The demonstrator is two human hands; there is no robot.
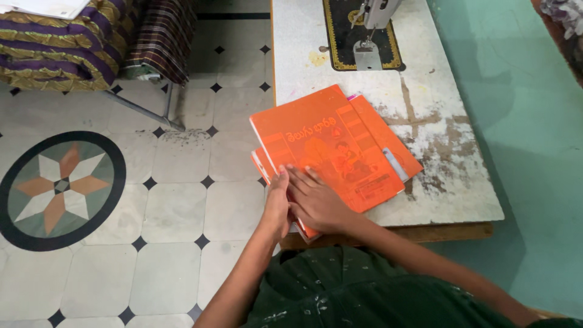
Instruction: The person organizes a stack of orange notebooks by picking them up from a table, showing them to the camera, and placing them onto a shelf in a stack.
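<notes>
Fingers of the right hand are laid flat and spread on the near left corner of the top flat orange paperback book with a printed cover picture; nothing is gripped. The left hand is pressed edge-on against the left side of the stack, fingers straight and held together, touching the book edges rather than closed round them.

The top book is seen lying askew on a second orange book, whose far right corner sticks out beyond it. A third orange cover shows below at the left. The stack is placed at the near left part of a worn white sewing-machine table, overhanging its left edge. Farther back, a sewing machine's metal foot is set in a black gold-trimmed base. Left of the table, a pale tiled floor with a round star inlay is noted.
</notes>
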